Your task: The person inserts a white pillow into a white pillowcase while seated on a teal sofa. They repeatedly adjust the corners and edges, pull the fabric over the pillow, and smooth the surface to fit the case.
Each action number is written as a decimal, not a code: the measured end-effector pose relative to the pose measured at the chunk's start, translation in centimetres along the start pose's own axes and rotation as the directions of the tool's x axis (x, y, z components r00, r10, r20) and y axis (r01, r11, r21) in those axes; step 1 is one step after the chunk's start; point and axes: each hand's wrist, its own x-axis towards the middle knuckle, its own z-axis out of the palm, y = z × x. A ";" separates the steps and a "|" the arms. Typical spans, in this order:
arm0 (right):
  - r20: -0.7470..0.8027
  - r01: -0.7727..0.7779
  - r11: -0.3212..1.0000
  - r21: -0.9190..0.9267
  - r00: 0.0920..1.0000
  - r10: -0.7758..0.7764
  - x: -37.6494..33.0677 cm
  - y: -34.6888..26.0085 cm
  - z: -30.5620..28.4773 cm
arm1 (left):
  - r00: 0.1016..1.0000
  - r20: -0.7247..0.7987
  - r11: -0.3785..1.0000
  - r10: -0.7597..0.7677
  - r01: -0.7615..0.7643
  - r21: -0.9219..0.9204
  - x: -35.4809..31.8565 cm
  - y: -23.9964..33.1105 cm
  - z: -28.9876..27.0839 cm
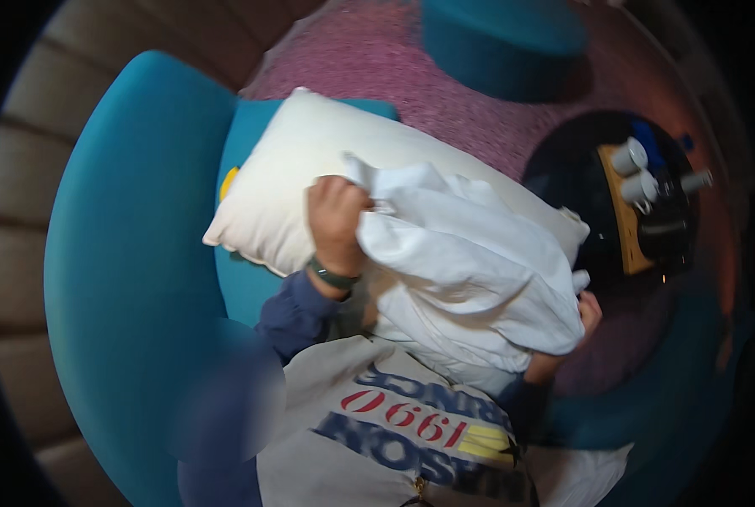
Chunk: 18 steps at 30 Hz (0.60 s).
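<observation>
A bunched white cloth that looks like a pillowcase (470, 245) hangs between my two hands, creased and loosely draped. My left hand (337, 215) is closed in a fist round its left end, with a dark band on the wrist. At the opposite end my right hand (590, 314) grips the cloth's edge, partly covered by the fabric. Behind the pillowcase lies a plump off-white pillow (280, 182), tilted across the teal seat. The pillowcase overlaps the pillow's near side in this view; whether they touch, I cannot tell.
A teal chair back (141, 253) curves along the left. On the right, a round dark table (563, 177) holds a wooden tray (621, 215) with white cups. A teal round stool (504, 46) stands on the purple carpet (352, 63). Something yellow (228, 182) pokes out beside the pillow.
</observation>
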 end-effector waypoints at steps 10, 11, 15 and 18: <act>0.045 -0.029 0.999 0.041 0.999 0.027 -2.0 1.3 -1.2 | 0.990 -0.017 0.990 -0.140 0.140 -0.020 -1.5 0.4 1.6; 0.058 -0.039 0.998 0.051 0.998 0.036 -1.8 0.8 -1.1 | 0.991 -0.022 0.991 -0.128 0.128 -0.039 -0.9 0.4 1.6; 0.069 -0.078 0.993 0.087 0.995 0.072 -1.2 -0.8 -0.3 | 0.989 0.057 0.988 -0.137 0.140 -0.069 0.9 0.9 1.4; 0.051 -0.118 0.980 0.158 0.993 0.111 -1.7 0.8 0.0 | 0.982 0.114 0.984 -0.148 0.158 -0.084 1.0 1.3 1.3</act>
